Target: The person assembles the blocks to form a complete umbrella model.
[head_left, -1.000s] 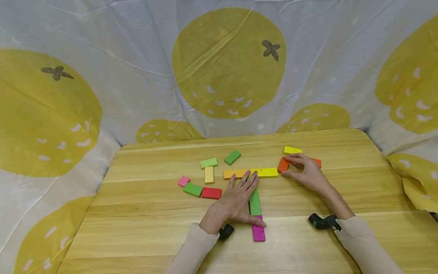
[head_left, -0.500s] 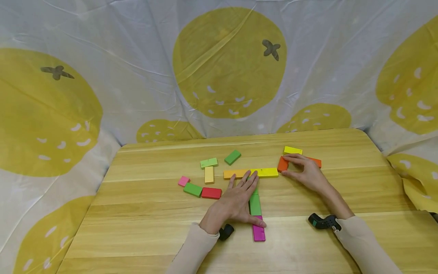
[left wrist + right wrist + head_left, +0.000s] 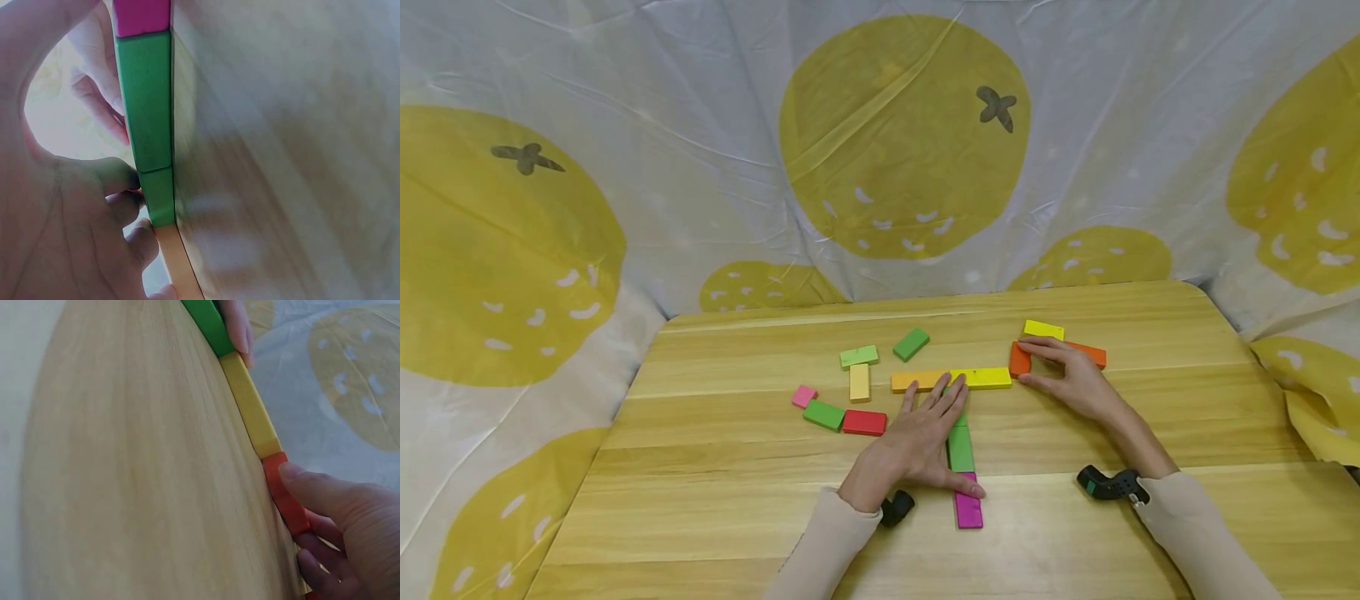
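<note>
My right hand (image 3: 1071, 379) pinches an orange-red block (image 3: 1019, 360) between thumb and fingers. In the right wrist view this orange-red block (image 3: 284, 490) meets the end of a yellow block (image 3: 253, 406). An orange block (image 3: 913, 382) and the yellow block (image 3: 988, 378) lie end to end in a row. From that row a column of green blocks (image 3: 959, 450) runs toward me, ending in a magenta block (image 3: 968, 512). My left hand (image 3: 910, 446) lies spread over the column, fingertips at the row and thumb on the magenta block. Part of the green is hidden under it.
Left of the column lie a red block (image 3: 864, 422), a green block (image 3: 823, 416), a pink cube (image 3: 804, 396), a cream block (image 3: 859, 383) and a light green block (image 3: 859, 357). Another green block (image 3: 912, 343) sits farther back. Behind my right hand are a yellow block (image 3: 1044, 330) and an orange block (image 3: 1087, 356).
The orange-red block has turned slightly and shifted a little left, squaring up against the yellow block's end. My left hand stays where it was.
</note>
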